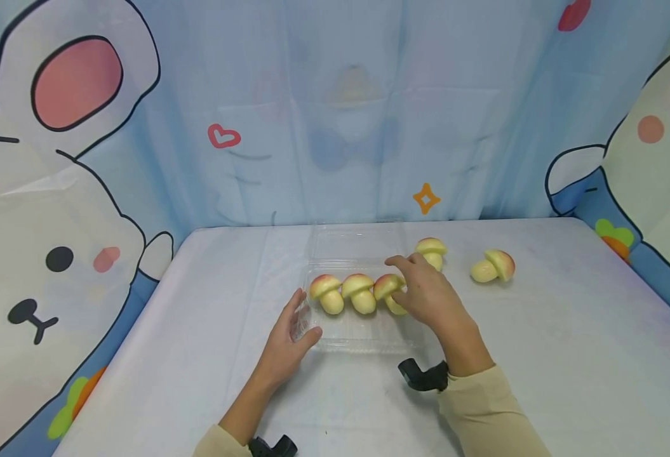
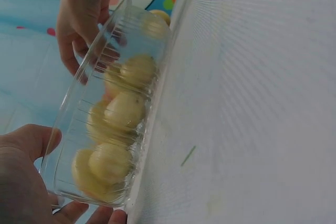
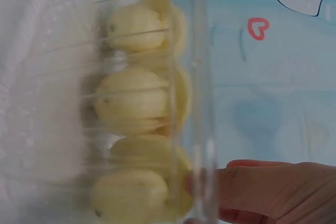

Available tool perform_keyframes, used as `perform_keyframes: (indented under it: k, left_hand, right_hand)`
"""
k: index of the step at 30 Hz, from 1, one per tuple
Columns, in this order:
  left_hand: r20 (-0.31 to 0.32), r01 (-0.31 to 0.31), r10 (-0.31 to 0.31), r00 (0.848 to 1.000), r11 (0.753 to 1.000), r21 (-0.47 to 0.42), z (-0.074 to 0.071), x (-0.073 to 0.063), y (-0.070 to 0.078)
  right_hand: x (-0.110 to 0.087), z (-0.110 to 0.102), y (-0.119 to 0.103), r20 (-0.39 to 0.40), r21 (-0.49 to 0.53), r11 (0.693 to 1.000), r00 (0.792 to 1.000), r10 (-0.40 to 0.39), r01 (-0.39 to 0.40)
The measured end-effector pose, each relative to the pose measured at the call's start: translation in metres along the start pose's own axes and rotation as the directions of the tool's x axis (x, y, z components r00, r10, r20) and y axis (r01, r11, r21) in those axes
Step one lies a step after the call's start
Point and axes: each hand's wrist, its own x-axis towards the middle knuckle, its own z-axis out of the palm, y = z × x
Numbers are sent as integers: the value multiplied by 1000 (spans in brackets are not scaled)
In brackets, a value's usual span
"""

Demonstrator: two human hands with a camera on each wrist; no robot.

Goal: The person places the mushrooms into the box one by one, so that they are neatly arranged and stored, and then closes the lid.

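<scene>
A clear plastic box [image 1: 363,339] stands on the table with its lid [image 1: 357,243] folded back. Three artificial mushrooms [image 1: 359,297], pale yellow with reddish caps, lie in a row inside. At the box's left end my left hand [image 1: 289,343] holds the wall, thumb at the rim and fingers low on the outside, as the left wrist view shows. My right hand [image 1: 428,295] reaches over the right side, its fingers spread around the rightmost mushroom [image 1: 388,287]. In the right wrist view a fingertip appears against that mushroom [image 3: 149,153]; firm contact is unclear through the plastic.
Two more mushrooms lie outside the box: one [image 1: 432,247] just behind my right hand, another [image 1: 493,266] farther right. A white cloth covers the table [image 1: 569,355]. Behind it hangs a blue cartoon curtain [image 1: 335,127].
</scene>
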Motion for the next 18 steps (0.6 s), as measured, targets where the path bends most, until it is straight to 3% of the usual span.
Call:
perform_keyframes:
  k: [18]
  left_hand:
    - [3, -14, 14, 1000, 1000, 19, 1, 1, -3]
  right_hand:
    - [-3, -12, 3, -14, 32, 999, 999, -31, 31]
